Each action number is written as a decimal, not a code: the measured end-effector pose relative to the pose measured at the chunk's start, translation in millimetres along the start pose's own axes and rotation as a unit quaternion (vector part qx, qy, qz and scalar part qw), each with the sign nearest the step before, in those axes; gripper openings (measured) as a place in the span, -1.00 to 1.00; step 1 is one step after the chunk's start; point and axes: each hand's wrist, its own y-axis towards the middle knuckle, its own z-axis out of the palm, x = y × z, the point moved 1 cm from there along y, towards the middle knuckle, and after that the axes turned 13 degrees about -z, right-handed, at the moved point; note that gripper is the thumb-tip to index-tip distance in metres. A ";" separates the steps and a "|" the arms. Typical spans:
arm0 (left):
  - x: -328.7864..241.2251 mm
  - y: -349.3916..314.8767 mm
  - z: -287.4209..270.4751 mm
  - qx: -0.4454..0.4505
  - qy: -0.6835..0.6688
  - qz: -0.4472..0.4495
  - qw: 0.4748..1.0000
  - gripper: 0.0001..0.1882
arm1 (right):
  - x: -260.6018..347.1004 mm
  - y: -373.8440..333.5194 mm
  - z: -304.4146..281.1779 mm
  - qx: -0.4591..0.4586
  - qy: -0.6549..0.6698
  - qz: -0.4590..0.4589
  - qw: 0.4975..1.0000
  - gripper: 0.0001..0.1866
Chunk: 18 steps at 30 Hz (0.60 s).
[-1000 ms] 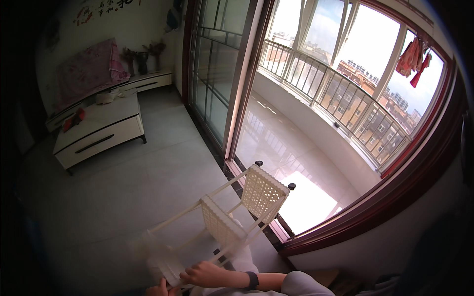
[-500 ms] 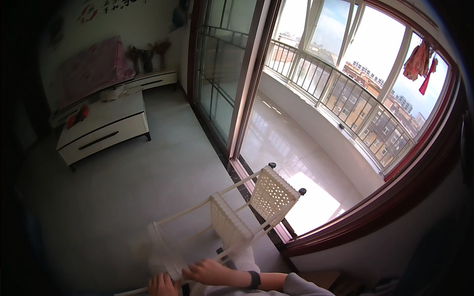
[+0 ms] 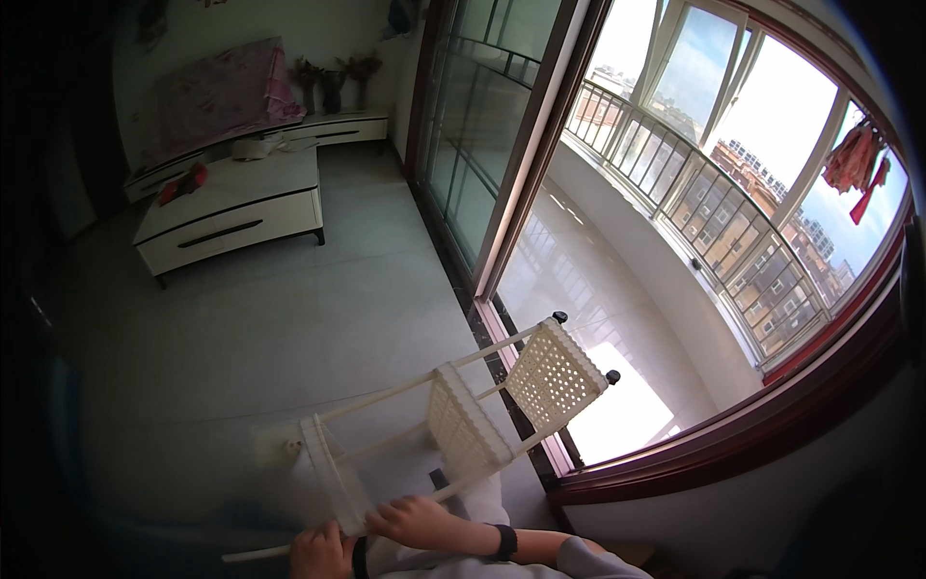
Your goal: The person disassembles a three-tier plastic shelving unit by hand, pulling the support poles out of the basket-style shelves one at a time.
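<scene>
A cream plastic shelf rack (image 3: 470,415) with woven-pattern tiers lies tilted across in front of me, its black casters (image 3: 612,377) pointing toward the balcony doorway. My left hand (image 3: 320,552) is closed around a thin white pole (image 3: 256,556) that sticks out to the left, beside the lower corner of the rack's nearest tier (image 3: 333,473). Fingers of my right hand (image 3: 420,522) curl over the rack at that same corner. Where the pole meets the tier is hidden by my hands. Both wrists wear dark bands.
A white low table (image 3: 227,207) with a drawer stands at the far left, a red-and-black item on it. Behind it are a long cabinet (image 3: 352,128) and a pink cloth cover (image 3: 222,92). Sliding glass doors (image 3: 492,125) and a raised track border the sunlit balcony.
My view has turned, so the room sits farther right and slightly higher in the picture. More of the white pole shows beside my left hand. Both hands stay at the rack's near corner.
</scene>
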 end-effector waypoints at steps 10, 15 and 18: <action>2.4 -3.2 -7.5 0.078 0.001 -0.005 0.997 -0.71 | 6.0 -0.8 -1.8 -0.013 -0.017 0.000 1.000 -0.82; 2.0 -0.5 -9.4 0.088 0.020 -0.022 0.996 -0.74 | 3.1 1.0 -2.6 -0.026 -0.007 0.001 1.000 -0.82; -4.2 -5.1 -2.5 0.039 0.060 -0.012 0.997 -0.77 | 1.8 1.3 -3.0 -0.041 -0.016 -0.001 0.999 -0.82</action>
